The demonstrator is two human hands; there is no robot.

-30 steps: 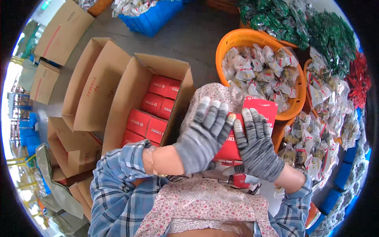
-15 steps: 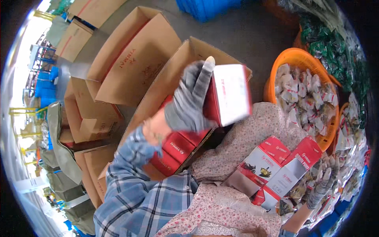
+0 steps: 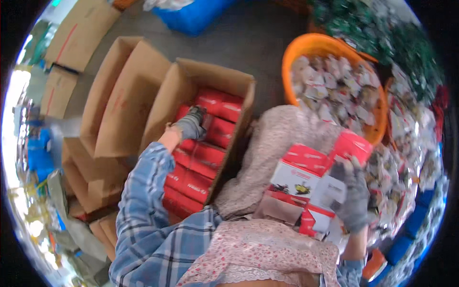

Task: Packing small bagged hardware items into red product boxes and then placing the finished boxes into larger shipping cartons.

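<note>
My left hand [image 3: 191, 125], in a grey glove, reaches down into an open brown carton [image 3: 217, 67]. Its fingers are closed on a red box [image 3: 205, 122] among the several red boxes [image 3: 198, 165] packed there. On my lap, over floral cloth, lie red-and-white boxes; one [image 3: 292, 184] carries printed pictures of small machines. Beside it stands another red-and-white box [image 3: 353, 143] with its red end turned up. My gloved right hand [image 3: 351, 196] lies against that second box, fingers pointing toward the red end. Motion smears those fingers, so their grip is unclear.
An orange basket [image 3: 287, 71] full of small plastic-wrapped parts stands at the far right, with more wrapped parts [image 3: 387, 186] beside my right arm. Green packets [image 3: 373, 43] lie behind. More open cartons [image 3: 129, 95] stand on the left, and a blue bag [image 3: 193, 16] at the back.
My left hand has lowered a red-and-white box from above the carton down into it. My right hand has come from the wrapped parts to the box on my lap. The view has shifted.
</note>
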